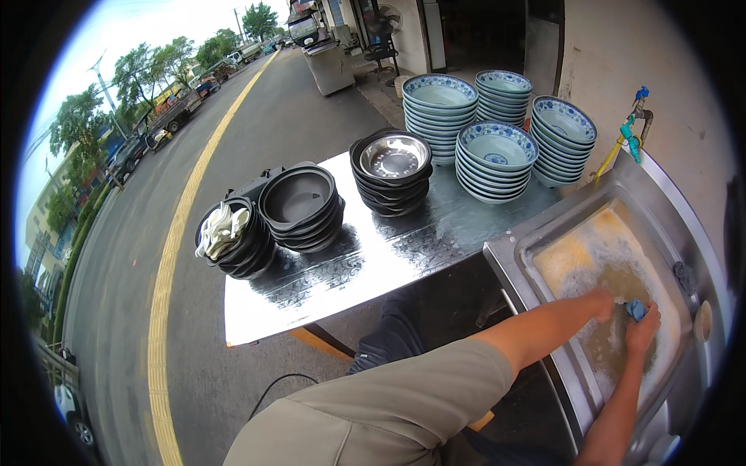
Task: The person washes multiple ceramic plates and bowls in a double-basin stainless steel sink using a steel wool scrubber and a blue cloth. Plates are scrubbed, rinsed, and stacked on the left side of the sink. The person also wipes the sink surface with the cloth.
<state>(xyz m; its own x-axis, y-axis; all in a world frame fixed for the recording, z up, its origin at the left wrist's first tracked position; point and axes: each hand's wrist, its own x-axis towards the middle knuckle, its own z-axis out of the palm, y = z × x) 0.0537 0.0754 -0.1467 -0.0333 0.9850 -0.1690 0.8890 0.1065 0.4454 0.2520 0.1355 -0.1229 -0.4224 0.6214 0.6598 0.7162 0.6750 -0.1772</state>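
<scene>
Both my hands are over a stainless steel sink (527, 303) holding murky water (612, 343) with white foam and an orange tint. My right hand (643, 329) grips a blue cloth (636, 310) just above or at the water. Close by on its left, my left hand (600, 306) reaches down into the water. Its fingers are hidden, so whether it holds anything cannot be told. A dark scouring pad (683, 277) lies on the sink's right ledge. Below it on the ledge is a small round, pale object (703, 321).
A metal-topped table (373, 262) adjoins the sink's left. It bears stacks of blue-patterned bowls (497, 154), black pots (297, 198), a steel dish (394, 157) and white spoons (223, 227). Taps (632, 131) stand behind the sink. A road (233, 151) runs along the left.
</scene>
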